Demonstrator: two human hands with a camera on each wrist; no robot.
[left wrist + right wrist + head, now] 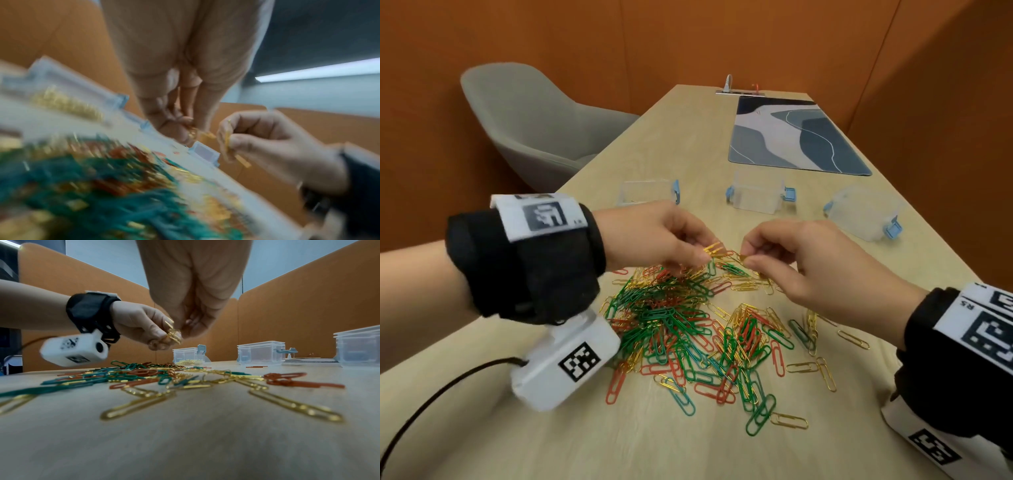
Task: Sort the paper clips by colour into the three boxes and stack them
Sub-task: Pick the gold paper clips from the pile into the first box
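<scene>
A mixed pile of green, red and gold paper clips [688, 329] covers the near table. Above its far edge my left hand [671, 240] pinches a small bunch of gold clips [714, 248]. My right hand [791, 253] pinches a gold clip [743, 259] just to the right of that bunch. Three clear boxes with blue latches stand beyond: the left box [647, 192] holds gold clips [190, 361], the middle box [758, 193] and the right box [864, 212] look clear inside. The left wrist view is blurred.
A blue-and-white desk mat [791, 133] lies at the far end of the table [551, 445], behind the boxes. A grey chair [530, 120] stands at the left beyond the table edge. Orange partition walls surround the table. A black cable [431, 404] trails from my left wrist.
</scene>
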